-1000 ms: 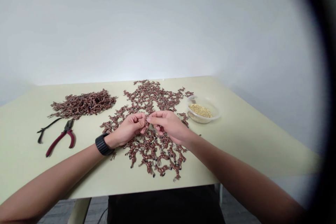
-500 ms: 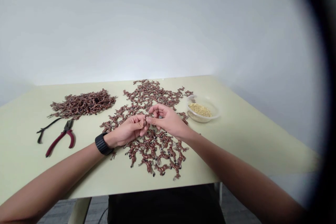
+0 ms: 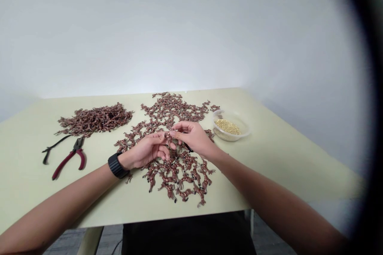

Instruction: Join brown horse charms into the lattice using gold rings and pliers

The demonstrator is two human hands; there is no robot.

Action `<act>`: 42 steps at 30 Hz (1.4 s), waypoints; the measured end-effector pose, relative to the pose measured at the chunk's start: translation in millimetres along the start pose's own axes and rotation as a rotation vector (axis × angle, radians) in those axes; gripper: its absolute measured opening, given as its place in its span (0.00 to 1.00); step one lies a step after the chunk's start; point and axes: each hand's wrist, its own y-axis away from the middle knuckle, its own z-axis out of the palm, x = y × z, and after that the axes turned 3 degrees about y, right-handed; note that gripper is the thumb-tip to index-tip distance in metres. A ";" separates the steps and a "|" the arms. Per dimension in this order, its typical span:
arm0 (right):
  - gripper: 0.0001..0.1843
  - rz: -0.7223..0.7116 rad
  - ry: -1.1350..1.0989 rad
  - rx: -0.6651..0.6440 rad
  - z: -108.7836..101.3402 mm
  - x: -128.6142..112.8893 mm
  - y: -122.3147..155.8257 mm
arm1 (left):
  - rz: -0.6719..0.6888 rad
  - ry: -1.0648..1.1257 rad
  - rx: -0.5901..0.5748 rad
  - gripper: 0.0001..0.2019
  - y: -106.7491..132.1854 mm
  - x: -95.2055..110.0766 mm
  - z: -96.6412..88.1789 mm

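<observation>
My left hand (image 3: 151,149) pinches a small brown animal figurine (image 3: 168,137), seemingly a deer, between thumb and fingertips. Right beside it, the thumb and index finger of my right hand (image 3: 191,137) are pressed together at the figurine's upper end; whatever lies in that pinch is too small to name. A dark, thin object (image 3: 189,148) shows under my right palm, mostly hidden. Below and behind both hands, many similar brown deer figurines (image 3: 185,177) with dark hooves are spread in one layer over the table.
A clear plastic tub (image 3: 245,132) holding tiny gold pieces (image 3: 228,126) stands to the right. At the left lies a heaped pile of brown figurines (image 3: 95,119). Nearer are red-handled pliers (image 3: 72,157) and a thin black item (image 3: 55,146). The pale table (image 3: 284,147) meets a wall behind.
The fingers of my left hand have loosened and spread a little, showing more of the figurine. My right hand has shifted slightly, and the dark object beneath its palm shows more.
</observation>
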 end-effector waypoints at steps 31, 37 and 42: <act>0.04 0.388 1.089 0.045 -181.1 9.2 -24.6 | 0.566 -1.135 0.404 0.09 -1.5 -2.7 8.1; 0.05 0.366 1.071 0.015 -182.9 19.2 -30.9 | 0.587 -1.175 0.433 0.09 -3.1 -1.8 3.9; 0.07 0.351 1.007 0.002 -193.3 14.7 -29.4 | 0.600 -1.187 0.434 0.09 -4.2 -1.7 2.2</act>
